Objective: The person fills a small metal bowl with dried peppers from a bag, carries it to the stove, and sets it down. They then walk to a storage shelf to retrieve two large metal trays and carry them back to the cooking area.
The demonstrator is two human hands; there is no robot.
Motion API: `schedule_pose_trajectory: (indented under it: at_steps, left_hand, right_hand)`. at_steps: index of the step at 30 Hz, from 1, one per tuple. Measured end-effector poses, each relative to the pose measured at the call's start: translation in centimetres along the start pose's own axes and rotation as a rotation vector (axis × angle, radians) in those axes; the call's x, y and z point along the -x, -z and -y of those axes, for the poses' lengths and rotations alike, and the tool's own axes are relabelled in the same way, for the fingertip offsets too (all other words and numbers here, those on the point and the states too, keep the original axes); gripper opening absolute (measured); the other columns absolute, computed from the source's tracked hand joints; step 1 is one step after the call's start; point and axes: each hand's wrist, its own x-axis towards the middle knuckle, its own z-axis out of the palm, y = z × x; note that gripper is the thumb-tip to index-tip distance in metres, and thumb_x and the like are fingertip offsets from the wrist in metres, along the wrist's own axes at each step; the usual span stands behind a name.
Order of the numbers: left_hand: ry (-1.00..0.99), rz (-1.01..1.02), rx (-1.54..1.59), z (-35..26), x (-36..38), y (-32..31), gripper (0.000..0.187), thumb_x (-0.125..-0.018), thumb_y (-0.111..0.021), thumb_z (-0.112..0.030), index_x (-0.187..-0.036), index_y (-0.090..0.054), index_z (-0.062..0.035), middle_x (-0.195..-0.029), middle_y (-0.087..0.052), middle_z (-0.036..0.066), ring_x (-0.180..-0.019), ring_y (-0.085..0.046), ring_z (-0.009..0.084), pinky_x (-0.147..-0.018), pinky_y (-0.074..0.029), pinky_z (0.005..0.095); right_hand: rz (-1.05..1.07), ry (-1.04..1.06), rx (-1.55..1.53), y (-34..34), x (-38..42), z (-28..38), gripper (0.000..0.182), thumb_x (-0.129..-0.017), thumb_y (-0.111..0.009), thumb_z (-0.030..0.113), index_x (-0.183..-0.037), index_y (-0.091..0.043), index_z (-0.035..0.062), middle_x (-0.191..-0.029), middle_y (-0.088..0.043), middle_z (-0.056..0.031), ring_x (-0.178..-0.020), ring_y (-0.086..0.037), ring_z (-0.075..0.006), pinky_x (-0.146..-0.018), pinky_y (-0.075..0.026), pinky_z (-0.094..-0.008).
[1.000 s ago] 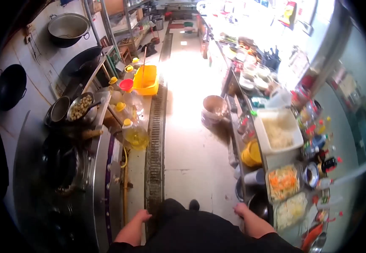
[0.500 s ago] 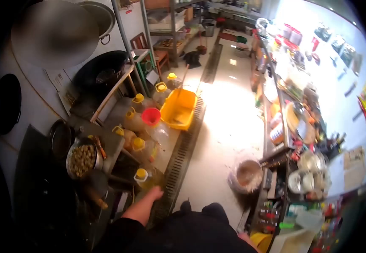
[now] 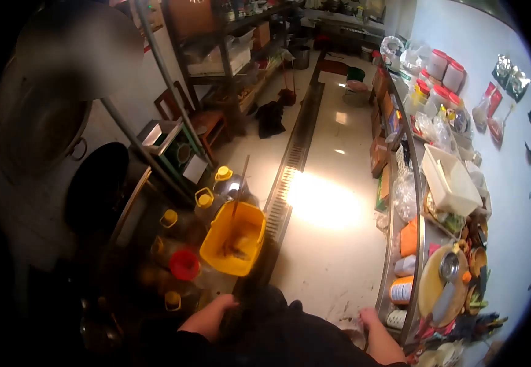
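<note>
My left hand [image 3: 221, 307] hangs low at my left side, fingers curled in, with nothing visible in it. Nearest to it are a yellow mop bucket [image 3: 219, 269] with a stick handle standing in it and large plastic oil jugs with yellow caps [image 3: 172, 300]. A red funnel [image 3: 184, 263] sits among the jugs. On the other side, my right hand [image 3: 370, 318] is held out beside the lower shelf, its fingers bent and apparently holding nothing. Part of a round bucket [image 3: 356, 337] shows beneath that forearm.
A metal drain grate [image 3: 283, 183] runs along the pale tiled floor [image 3: 320, 257]. On the right, a long shelf bears a round chopping board [image 3: 439, 275] with a cleaver, a white bin [image 3: 452, 177] and jars. A wooden chair [image 3: 207, 125] and black bag [image 3: 270, 119] lie ahead left.
My view has moved forward along the aisle, so the bucket and jugs appear closer and lower. The pan of food pieces has left clear view. My right hand has come up further into view.
</note>
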Motion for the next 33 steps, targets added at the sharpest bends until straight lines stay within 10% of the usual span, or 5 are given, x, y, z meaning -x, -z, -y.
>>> schedule_pose_trajectory:
  at_steps: [9,16,17,27,33]
  left_hand:
    - [-0.242,-0.23,0.267,1.7,-14.9,21.2,0.04,-0.071,-0.062,-0.036,-0.096,-0.063,-0.0036,-0.097,-0.06,0.018,-0.093,-0.057,0.0299,-0.079,-0.044,0.0368]
    - [-0.004,-0.442,0.273,-18.2,-36.2,60.4,0.036,-0.077,-0.053,-0.029,-0.102,-0.059,-0.0043,-0.098,-0.06,0.019,-0.092,-0.057,0.0338,-0.082,-0.044,0.0381]
    - [-0.057,-0.452,0.287,-21.4,-38.0,66.1,0.036,-0.077,-0.053,-0.029,-0.102,-0.059,-0.0045,-0.098,-0.06,0.019,-0.092,-0.057,0.0337,-0.083,-0.044,0.0381]
    - [-0.086,-0.26,0.085,-32.0,-59.0,89.1,0.042,-0.077,-0.053,-0.039,-0.102,-0.059,-0.0052,-0.098,-0.06,0.018,-0.095,-0.056,0.0327,-0.084,-0.043,0.04]
    - [0.262,-0.23,0.31,-26.7,-69.4,98.5,0.044,-0.075,-0.055,-0.043,-0.093,-0.063,-0.0047,-0.101,-0.06,0.016,-0.096,-0.056,0.0322,-0.085,-0.043,0.0394]
  right_hand:
    - [-0.372,-0.42,-0.831,27.0,-29.4,20.0,0.013,-0.082,-0.051,0.016,-0.08,-0.056,0.0038,-0.063,-0.056,-0.0072,-0.05,-0.055,-0.0136,-0.043,-0.042,-0.0241]
    - [0.459,-0.278,-0.04,29.8,-37.5,16.1,0.028,-0.081,-0.051,0.033,-0.098,-0.063,0.0144,-0.077,-0.063,-0.0114,-0.075,-0.062,-0.0253,-0.065,-0.049,-0.0334]
    - [0.067,0.37,0.26,25.0,-39.9,4.5,0.025,-0.079,-0.05,0.03,-0.097,-0.063,0.0168,-0.077,-0.063,-0.0109,-0.075,-0.062,-0.0266,-0.064,-0.049,-0.0359]
    - [0.34,0.009,0.697,51.0,-80.6,6.2,0.012,-0.077,-0.055,0.016,-0.073,-0.061,0.0065,-0.071,-0.061,-0.0131,-0.057,-0.059,-0.023,-0.047,-0.044,-0.0353]
    - [-0.212,-0.384,-0.763,81.0,-108.7,28.9,0.014,-0.083,-0.053,0.016,-0.082,-0.057,0.0022,-0.062,-0.057,-0.0076,-0.047,-0.053,-0.0142,-0.039,-0.039,-0.0241]
